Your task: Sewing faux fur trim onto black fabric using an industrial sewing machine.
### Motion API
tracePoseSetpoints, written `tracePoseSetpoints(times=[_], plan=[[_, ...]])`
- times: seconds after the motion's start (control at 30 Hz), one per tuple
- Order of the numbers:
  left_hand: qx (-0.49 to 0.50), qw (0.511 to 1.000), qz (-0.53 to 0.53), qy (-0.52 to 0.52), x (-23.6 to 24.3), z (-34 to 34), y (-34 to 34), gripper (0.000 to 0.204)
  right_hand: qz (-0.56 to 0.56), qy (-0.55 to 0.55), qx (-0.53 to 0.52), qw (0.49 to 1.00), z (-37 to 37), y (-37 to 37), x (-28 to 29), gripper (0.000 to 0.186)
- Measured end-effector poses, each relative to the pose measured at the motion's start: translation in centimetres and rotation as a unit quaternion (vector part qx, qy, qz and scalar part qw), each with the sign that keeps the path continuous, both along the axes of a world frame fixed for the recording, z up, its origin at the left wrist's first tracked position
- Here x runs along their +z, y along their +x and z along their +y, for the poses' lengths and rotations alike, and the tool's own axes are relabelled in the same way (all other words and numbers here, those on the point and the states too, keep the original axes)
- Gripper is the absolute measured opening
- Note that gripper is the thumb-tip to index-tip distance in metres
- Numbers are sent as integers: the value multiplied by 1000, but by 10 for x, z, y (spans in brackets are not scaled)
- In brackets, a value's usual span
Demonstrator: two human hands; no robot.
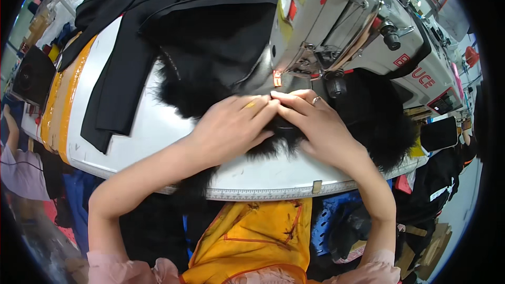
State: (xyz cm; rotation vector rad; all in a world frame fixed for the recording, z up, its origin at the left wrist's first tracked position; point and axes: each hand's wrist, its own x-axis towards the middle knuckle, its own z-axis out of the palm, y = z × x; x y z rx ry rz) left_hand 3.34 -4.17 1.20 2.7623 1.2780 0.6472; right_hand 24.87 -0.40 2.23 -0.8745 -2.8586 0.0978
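white sewing table point(152, 131) fills the centre, its near edge curving from lower left to right and carrying a pale ruler strip point(279, 193) with a small tan tab. a yellow-orange tape band point(66, 105) runs along the table's left edge. grey-white sewing machine point(357, 26) stands at upper right; a red rectangular label sits on its top face, red lettering on its right flank, and a small orange-lit tag glows just beside the needle area point(277, 78). black fabric point(173, 26) drapes over the table's far left; bare white surface lies open between it and the near edge. black fur piece point(210, 79) lies under the machine head and spreads right to the table's edge. left hand point(234, 126) lies flat, fingers extended, pressing on the fur, gripping nothing. right hand point(315, 123), ring on one finger, likewise presses flat, fingertips meeting the left's just before the needle. orange apron point(258, 236) below the edge. another person's arm point(11, 126) at far left.
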Motion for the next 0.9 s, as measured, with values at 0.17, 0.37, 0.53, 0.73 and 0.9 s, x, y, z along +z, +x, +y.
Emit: tracePoseSetpoints(times=[0.17,0.37,0.53,0.73,0.9], plan=[[46,998,45,18,-21,-33,-18,53,12,-45,10,999,8,10,4,74],[42,996,78,16,-18,-34,-20,48,-35,112,-3,993,7,2,-14,63],[61,992,110,2,-15,-54,-27,52,-63,204,-46,976,9,7,-22,55],[81,995,31,-56,20,-34,-20,41,-93,261,-41,960,6,6,-26,54],[-3,999,2,45,8,4,-4,29,-92,280,-34,955,6,4,-25,53]])
